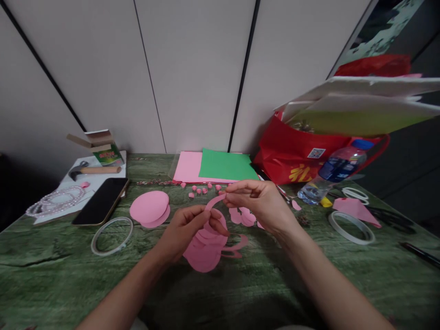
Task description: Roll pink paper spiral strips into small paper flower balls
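Where the counter (144, 284) runs toward its near edge, a thin, curved, pale-pink paper strip (216, 200) held above its middle, left hand (187, 227) pinching one end, right hand (256, 199) pinching the other.

Perhaps a home craft spot: pink paper (187, 166), tape rolls (351, 228), hammer (94, 170)

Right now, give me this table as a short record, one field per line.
left hand: pinching a pink strip
right hand: pinching the strip's upper end
under the hands: pink cutouts
left side: hammer, phone, beads, tape roll, pink circles
back: green sheet overlapping pink sheet
right side: red bag, bottle leaning, second tape roll
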The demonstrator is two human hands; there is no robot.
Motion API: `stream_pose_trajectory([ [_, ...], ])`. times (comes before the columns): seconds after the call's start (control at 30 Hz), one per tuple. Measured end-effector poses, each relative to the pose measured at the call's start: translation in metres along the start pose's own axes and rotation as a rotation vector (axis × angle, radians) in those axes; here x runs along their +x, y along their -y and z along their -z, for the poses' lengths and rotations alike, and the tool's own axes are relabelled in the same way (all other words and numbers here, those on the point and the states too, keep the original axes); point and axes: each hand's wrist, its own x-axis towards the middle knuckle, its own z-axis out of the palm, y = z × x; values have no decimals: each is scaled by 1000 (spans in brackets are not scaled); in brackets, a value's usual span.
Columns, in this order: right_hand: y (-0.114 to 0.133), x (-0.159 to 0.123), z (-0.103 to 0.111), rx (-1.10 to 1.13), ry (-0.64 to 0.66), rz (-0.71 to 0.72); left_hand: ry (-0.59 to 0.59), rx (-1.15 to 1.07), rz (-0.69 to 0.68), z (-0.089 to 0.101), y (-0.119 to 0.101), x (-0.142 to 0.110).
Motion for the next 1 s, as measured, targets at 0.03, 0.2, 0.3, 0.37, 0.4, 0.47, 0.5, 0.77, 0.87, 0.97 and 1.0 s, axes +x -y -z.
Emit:
stream_pose_trajectory([
  [0.03,0,0,-1,-11,2,-2,2,13,-3,0,0,0],
  [0.2,-4,-1,-2,-54,43,11,10,84,9,2,1,-1],
  [0.3,-8,0,-1,-43,46,39,9,85,18,3,3,-1],
  [0.37,-8,0,0,-49,38,46,-3,78,5,3,3,-1],
  [0.4,-7,0,0,-56,36,41,-13,76,-6,3,3,0],
  [0.47,-4,0,1,-65,45,19,-39,76,-29,3,3,0],
  [0.5,-3,0,1,-65,53,9,-52,75,-37,3,3,1],
  [0.77,-4,2,2,-18,51,8,-51,71,-42,3,1,1],
  [0.87,-3,2,1,1,49,-4,-51,75,-38,2,1,0],
  [0.97,-2,1,0,0,50,-11,-49,92,-37,2,0,0],
  [1.0,-1,0,-1,-4,49,-13,-45,93,-39,2,0,0],
])
